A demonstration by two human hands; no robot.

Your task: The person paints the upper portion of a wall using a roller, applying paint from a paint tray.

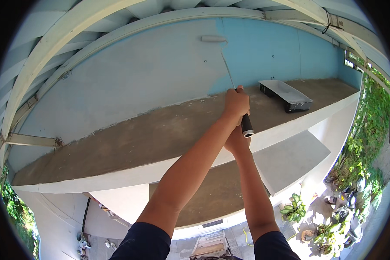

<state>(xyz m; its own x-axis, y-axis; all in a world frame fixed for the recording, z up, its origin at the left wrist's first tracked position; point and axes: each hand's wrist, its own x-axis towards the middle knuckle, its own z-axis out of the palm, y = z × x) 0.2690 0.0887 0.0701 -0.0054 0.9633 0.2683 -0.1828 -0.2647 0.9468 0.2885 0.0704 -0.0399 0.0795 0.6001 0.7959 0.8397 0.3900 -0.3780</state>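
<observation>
Both my hands are wrapped round the black handle of a paint roller [247, 125]. My left hand [237, 104] is closed on it higher up, and my right hand [237, 139] is closed just below, partly hidden behind the left wrist. From the grip, a thin metal rod runs up to the pale roller sleeve [213, 39], which lies against the wall high up, near the border of pale grey paint [138, 73] and bright blue [264, 52]. To the right of my hands, a black paint tray [298, 105] with a whitish coated inside rests on the brown ledge [169, 123].
Beams [43, 56] and roof sheets arch close above the wall. Beneath the ledge juts a lower white slab [292, 158]. Far below are a ladder top [210, 245], potted plants [294, 208] and a tiled floor. Green foliage [364, 125] grows along the right side.
</observation>
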